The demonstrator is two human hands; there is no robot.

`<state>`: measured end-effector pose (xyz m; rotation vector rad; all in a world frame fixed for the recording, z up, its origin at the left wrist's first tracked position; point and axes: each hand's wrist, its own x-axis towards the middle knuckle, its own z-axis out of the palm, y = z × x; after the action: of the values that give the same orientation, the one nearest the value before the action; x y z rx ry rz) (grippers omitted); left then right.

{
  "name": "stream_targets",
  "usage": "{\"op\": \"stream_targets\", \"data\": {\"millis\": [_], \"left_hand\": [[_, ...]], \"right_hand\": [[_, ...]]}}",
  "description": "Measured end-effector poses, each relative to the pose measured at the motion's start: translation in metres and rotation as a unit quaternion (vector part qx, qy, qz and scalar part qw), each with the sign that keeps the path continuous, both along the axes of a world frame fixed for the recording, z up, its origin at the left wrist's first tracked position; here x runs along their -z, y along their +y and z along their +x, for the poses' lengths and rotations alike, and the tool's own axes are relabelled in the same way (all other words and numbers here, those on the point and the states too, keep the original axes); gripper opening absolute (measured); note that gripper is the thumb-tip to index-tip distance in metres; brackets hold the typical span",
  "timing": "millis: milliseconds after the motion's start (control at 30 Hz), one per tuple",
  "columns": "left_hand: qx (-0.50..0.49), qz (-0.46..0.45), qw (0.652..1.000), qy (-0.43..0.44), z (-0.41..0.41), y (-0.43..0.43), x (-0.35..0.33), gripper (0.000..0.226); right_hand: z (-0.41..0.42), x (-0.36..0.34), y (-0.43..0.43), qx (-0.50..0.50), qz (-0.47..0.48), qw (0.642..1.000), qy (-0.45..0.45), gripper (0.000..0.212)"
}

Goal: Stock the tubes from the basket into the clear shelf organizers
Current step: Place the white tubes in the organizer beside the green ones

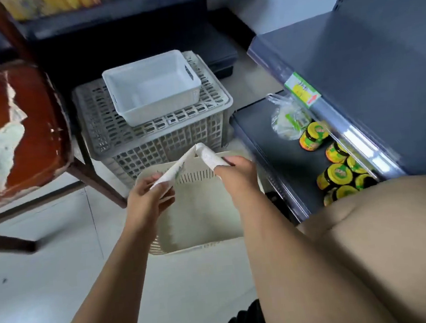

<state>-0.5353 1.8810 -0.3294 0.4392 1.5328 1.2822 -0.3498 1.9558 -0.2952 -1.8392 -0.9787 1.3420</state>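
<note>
At nine o'clock stands a worn red chair (16,132), and just right of it, at twelve, a grey slatted crate (158,137) with a white bin (161,111) sitting on top. Below the crate, the cream basket (193,179) rests on the floor, and both hands are over it.

The left hand (148,198) has its grip pinched on the lower end of the left tube (174,171). The right hand (236,171) has its grip curled round the base of the right tube (210,156). The two tubes lean together and touch at their upper tips. No other tube shows in the basket.

The tubes look light and soft-walled, likely to dent if squeezed mid-body, so I'd hold them near the stiffer ends, as now.

At three o'clock a dark shelf (284,160) carries yellow-lidded jars (337,176). I see no clear organizers from here.
</note>
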Motion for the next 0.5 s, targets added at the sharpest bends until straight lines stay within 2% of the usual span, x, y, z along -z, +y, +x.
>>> {"op": "stream_targets", "data": {"millis": [133,233,333,433,500], "left_hand": [[-0.029,0.046,0.994,-0.093,0.008,0.007,-0.036,0.027],[0.019,0.093,0.988,-0.124,0.022,0.01,-0.059,0.036],[0.095,0.122,0.982,-0.11,0.041,0.016,-0.083,0.034],[0.154,0.145,0.973,-0.098,0.067,0.026,-0.109,0.032],[0.185,0.162,0.965,-0.09,0.087,0.036,-0.126,0.029]], "right_hand": [[0.03,-0.044,0.013,0.079,0.063,0.992,0.075,0.02],[0.049,-0.076,0.018,0.077,0.11,0.988,0.082,0.016],[0.07,-0.104,0.015,0.103,0.145,0.972,0.155,0.011],[0.092,-0.129,0.01,0.119,0.162,0.954,0.221,0.016],[0.109,-0.146,0.006,0.131,0.183,0.946,0.233,0.02]]}}
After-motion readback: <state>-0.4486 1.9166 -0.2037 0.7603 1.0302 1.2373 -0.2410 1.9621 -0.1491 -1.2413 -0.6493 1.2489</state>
